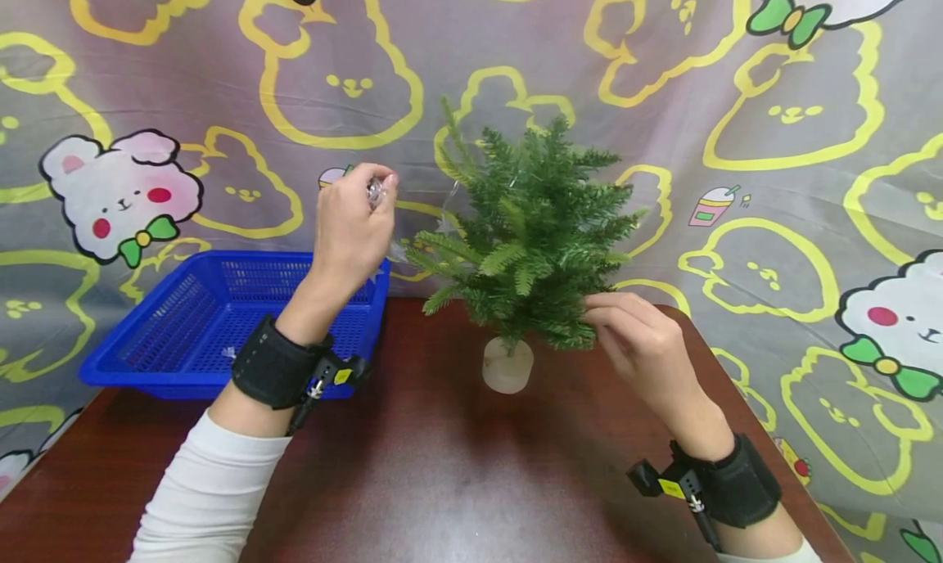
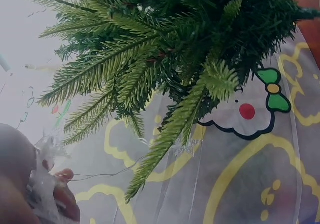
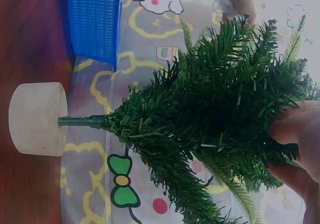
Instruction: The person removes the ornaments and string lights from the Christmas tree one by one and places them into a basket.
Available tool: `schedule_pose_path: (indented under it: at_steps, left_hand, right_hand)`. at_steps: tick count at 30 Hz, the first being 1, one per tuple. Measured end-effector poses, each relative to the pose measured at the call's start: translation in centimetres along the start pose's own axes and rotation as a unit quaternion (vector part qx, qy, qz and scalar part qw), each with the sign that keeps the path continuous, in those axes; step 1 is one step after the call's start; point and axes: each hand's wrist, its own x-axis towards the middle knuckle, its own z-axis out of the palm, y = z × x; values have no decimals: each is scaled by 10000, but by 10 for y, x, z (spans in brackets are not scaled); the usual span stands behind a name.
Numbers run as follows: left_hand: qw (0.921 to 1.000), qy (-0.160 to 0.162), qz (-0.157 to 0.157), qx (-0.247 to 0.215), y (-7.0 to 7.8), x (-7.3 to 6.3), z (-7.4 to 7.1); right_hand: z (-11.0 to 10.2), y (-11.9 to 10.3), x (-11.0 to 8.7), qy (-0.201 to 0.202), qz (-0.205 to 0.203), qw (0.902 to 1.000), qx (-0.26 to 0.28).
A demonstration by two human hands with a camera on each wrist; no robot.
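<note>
A small artificial Christmas tree (image 1: 530, 236) stands upright on a pale round base (image 1: 508, 367). My left hand (image 1: 355, 223), left of the tree, grips a bundle of clear, shiny ornaments (image 1: 376, 191). From its fingers a thin thread (image 2: 107, 174) runs towards the branches in the left wrist view. A clear star ornament (image 2: 187, 146) shows faintly behind a branch tip there. My right hand (image 1: 644, 346) pinches a lower branch on the tree's right side; needles partly hide its fingertips in the right wrist view.
A blue plastic basket (image 1: 155, 372) stands on the left of the brown table (image 1: 442, 481), with a small clear piece (image 1: 229, 353) inside. Behind hangs a grey cloth (image 1: 457, 23) with cartoon prints, close to the table's back edge.
</note>
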Motion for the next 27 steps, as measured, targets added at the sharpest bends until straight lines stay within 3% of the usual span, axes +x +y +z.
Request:
schedule_pose_path:
  at_steps: [6,16,21,27]
  left_hand:
    - [9987,-170,-368,305,0,-3,-2]
    - [9992,-324,-230,-25,-2,-3,0]
    - [9991,-290,-268,-165,-1,-2,0]
    - [9994,-214,-176,-184,-2,-2,0]
  right_hand:
    - [-4,-3,2,21,-40,10000,32]
    - [-13,-21,14,689,-127,9972,246]
    - [-11,-42,28,1006,-577,9920,497]
    - [-2,-66,41,600,-1202,9898,471]
